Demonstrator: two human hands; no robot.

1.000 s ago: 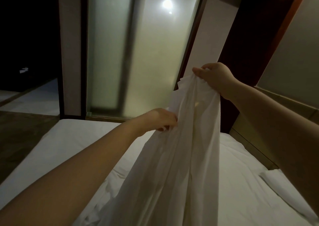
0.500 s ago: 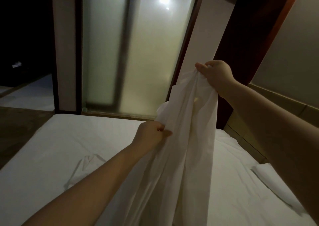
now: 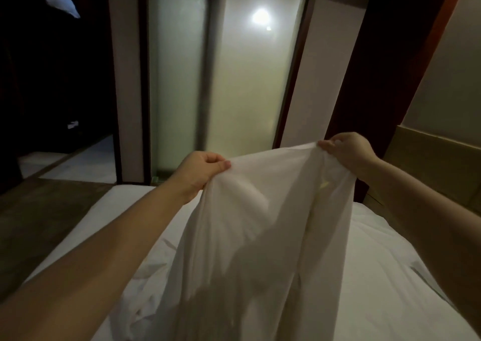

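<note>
A white sheet (image 3: 263, 236) hangs in front of me above the bed (image 3: 385, 275). My left hand (image 3: 200, 170) pinches its top edge on the left. My right hand (image 3: 347, 150) grips the same edge on the right, slightly higher. The top edge is stretched between both hands and the cloth drapes down to the mattress, hiding the middle of the bed.
A frosted glass door (image 3: 234, 80) and a white pillar (image 3: 320, 80) stand beyond the foot of the bed. Dark floor (image 3: 44, 210) lies to the left. A padded headboard panel (image 3: 437, 174) runs along the right wall.
My left hand has risen and moved left along the sheet's edge, while my right hand came lower. The top edge is now spread out between them instead of bunched.
</note>
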